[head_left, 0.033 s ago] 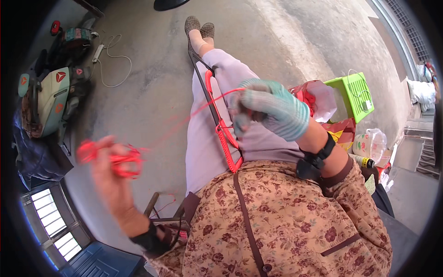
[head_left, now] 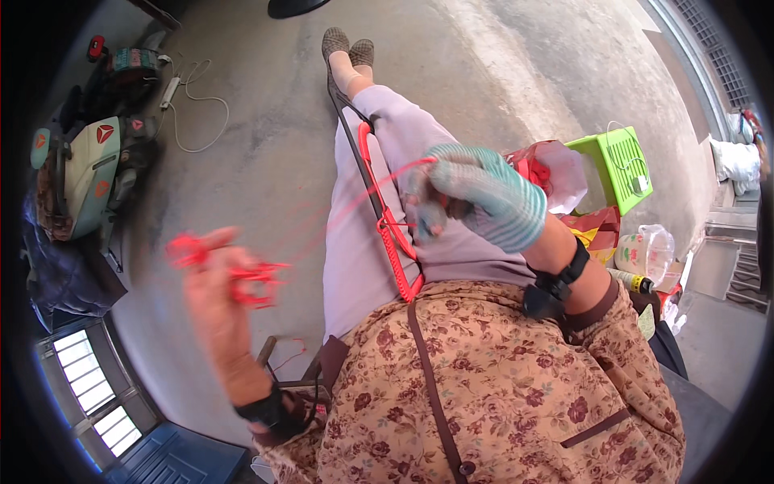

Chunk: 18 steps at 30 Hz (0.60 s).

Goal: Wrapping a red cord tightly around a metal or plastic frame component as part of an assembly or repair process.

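Observation:
My left hand (head_left: 216,302), bare and a little blurred, is closed around a loose bundle of red cord (head_left: 256,284). From it a thin strand runs up and across to my right hand (head_left: 492,198), which wears a striped teal-and-grey knit glove. That hand pinches the strand between thumb and fingers. On my lap, between the two hands, lies a long black strip (head_left: 355,149) with a red piece along it. Its near end forms a narrow loop wound with red cord (head_left: 397,262). My right fingertips are beside this loop; whether they touch it I cannot tell.
To the right stand a lime-green plastic basket (head_left: 625,169), a red bag (head_left: 597,230) and a clear plastic tub (head_left: 645,250). At the left is a scooter (head_left: 93,177), with a white power strip (head_left: 170,93) on the concrete floor. A wooden frame (head_left: 310,371) is near my left forearm.
My left hand has moved right and slightly down with the red cord bundle, closer to my lap. My gloved right hand has shifted slightly right, still pinching the strand.

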### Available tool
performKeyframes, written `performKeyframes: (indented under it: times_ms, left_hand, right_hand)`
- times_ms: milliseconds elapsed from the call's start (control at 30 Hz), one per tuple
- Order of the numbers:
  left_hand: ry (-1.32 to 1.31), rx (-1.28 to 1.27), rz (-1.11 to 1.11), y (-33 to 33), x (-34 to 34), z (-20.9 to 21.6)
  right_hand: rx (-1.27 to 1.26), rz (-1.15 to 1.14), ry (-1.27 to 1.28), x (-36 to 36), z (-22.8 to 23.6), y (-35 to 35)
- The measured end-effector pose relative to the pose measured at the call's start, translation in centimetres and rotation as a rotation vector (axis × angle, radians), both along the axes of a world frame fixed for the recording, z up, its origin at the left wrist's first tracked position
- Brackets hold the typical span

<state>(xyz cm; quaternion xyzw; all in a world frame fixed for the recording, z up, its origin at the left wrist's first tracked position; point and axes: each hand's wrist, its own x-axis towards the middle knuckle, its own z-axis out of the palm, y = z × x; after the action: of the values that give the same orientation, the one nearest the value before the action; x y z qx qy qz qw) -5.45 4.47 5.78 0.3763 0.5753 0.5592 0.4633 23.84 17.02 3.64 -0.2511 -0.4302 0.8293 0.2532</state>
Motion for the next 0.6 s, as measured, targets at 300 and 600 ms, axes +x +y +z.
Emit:
performKeyframes:
  times_ms: [300,600]
  left_hand:
    - [0.528,-0.166,-0.270,2.5,11.0,-7.2]
    - [-0.207,-0.107,0.081,1.4,4.9,-6.3]
  right_hand:
    - [-0.386,-0.145,-0.157,1.1,3.5,-3.9]
    - [0.602,-0.390,-0.730,2.3,-4.7,1.4]
